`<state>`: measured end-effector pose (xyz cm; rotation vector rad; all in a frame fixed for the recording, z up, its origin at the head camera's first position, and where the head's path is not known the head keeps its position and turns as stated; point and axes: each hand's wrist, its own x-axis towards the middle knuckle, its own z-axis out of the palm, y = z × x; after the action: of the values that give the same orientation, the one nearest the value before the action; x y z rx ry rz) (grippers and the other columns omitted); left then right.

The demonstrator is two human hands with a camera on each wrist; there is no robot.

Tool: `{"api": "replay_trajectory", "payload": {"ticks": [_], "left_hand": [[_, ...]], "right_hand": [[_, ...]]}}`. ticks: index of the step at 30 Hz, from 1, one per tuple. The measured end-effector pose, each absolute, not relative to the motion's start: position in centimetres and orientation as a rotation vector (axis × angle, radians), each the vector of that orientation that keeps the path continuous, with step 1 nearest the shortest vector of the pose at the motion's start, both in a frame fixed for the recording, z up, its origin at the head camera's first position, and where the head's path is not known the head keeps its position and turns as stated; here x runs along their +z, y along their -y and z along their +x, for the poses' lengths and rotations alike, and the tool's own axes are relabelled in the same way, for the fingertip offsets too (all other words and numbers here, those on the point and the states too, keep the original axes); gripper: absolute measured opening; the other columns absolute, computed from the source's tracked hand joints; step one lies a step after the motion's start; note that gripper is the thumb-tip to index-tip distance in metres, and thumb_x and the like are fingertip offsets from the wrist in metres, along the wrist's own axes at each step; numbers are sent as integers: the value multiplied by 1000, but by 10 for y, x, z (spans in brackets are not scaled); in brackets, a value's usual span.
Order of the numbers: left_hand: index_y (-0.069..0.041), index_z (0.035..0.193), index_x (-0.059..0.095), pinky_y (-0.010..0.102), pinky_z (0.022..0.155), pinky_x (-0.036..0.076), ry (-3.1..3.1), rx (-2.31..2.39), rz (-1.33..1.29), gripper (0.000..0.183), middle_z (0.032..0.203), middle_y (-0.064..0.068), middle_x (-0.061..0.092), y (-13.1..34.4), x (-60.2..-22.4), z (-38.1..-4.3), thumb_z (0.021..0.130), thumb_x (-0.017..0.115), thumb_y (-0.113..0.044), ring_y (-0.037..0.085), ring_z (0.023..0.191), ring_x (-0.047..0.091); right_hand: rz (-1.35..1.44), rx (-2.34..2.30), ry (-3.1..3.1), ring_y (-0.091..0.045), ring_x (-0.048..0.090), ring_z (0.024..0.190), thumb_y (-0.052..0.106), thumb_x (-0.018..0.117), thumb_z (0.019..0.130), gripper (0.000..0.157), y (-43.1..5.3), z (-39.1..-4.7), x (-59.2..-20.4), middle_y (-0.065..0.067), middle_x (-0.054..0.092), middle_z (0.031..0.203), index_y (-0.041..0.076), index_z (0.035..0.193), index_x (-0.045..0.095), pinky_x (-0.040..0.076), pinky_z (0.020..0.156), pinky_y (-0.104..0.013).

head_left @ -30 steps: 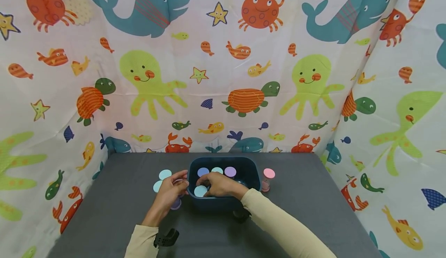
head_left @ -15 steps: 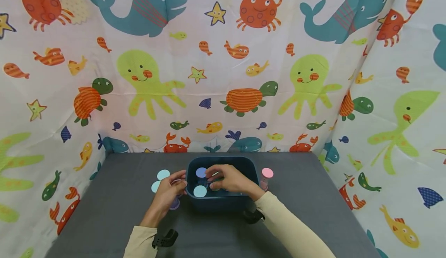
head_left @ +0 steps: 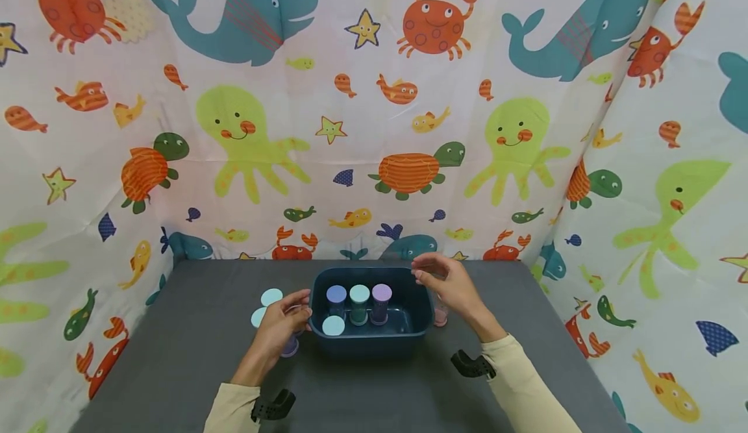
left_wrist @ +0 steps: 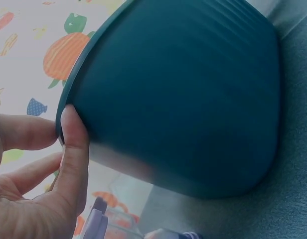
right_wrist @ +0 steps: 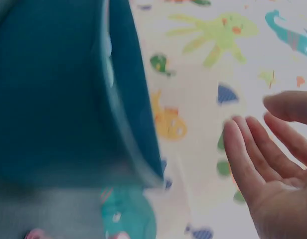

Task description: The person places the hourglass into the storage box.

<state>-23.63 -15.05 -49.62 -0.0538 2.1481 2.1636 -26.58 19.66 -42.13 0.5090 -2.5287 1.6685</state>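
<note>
My left hand [head_left: 274,334] pinches the left rim of a dark blue plastic bin [head_left: 374,346]; the left wrist view has its fingertips on both sides of that rim. Inside the bin stand small clear jars: one with a blue lid [head_left: 336,294], one with a mint lid [head_left: 359,293] and one with a purple lid [head_left: 382,292]. A pale aqua lid [head_left: 334,325] shows in the near left corner. My right hand [head_left: 458,291] is in the air past the bin's right rim, fingers loosely bent and holding nothing. Below it is a pinkish jar [head_left: 441,317], its top hidden behind the hand.
Left of the bin are pale aqua lids [head_left: 271,297] and a purple-based jar [head_left: 289,346], partly covered by my left hand. Everything stands on a grey tabletop [head_left: 193,329]. A curtain [head_left: 362,121] printed with sea animals hangs behind and along both sides.
My right hand has lifted out of the bin and moved right, over the pinkish jar. The blue-, mint- and purple-lidded jars now show fully. The left hand stays at the rim.
</note>
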Motion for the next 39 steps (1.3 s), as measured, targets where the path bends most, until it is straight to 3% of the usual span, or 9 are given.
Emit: {"api": "replay_trajectory", "payload": {"ticks": [5, 9, 18, 30, 39], "left_hand": [[-2, 138, 52, 23, 71, 57, -2143, 2160, -63, 45, 129, 20, 52, 152, -501, -234, 94, 60, -3, 14, 90, 59], [-2, 137, 53, 24, 71, 57, -2152, 2153, -74, 44, 128, 19, 53, 153, -503, -235, 94, 60, -3, 15, 91, 59], [-4, 138, 52, 25, 72, 56, -2156, 2141, -68, 45, 129, 18, 52, 153, -503, -233, 94, 61, -5, 18, 94, 58], [-2, 137, 53, 24, 70, 56, -2146, 2157, -67, 44, 128, 21, 54, 149, -506, -236, 94, 60, -3, 16, 92, 59], [-2, 136, 54, 27, 72, 58, -2180, 2158, -69, 43, 124, 19, 55, 150, -504, -236, 93, 60, -2, 16, 89, 59]], "right_hand": [[241, 1544, 2474, -27, 64, 112, 19, 66, 95, 29, -226, -270, -444, -12, 68, 119, 7, 121, 64, 53, 98, -35], [113, 1498, 2487, -30, 59, 121, 18, 65, 95, 35, -244, -274, -467, -16, 62, 130, 6, 127, 60, 47, 104, -48], [134, 1564, 2567, -39, 44, 136, 25, 67, 94, 57, -264, -269, -508, -22, 46, 147, 6, 142, 44, 39, 109, -57], [212, 1661, 2556, -42, 47, 133, 16, 69, 92, 61, -266, -264, -529, -23, 47, 146, 4, 144, 40, 41, 108, -55], [132, 1660, 2571, -41, 49, 132, 14, 69, 91, 53, -265, -270, -537, -22, 52, 142, 3, 139, 48, 46, 104, -52]]}}
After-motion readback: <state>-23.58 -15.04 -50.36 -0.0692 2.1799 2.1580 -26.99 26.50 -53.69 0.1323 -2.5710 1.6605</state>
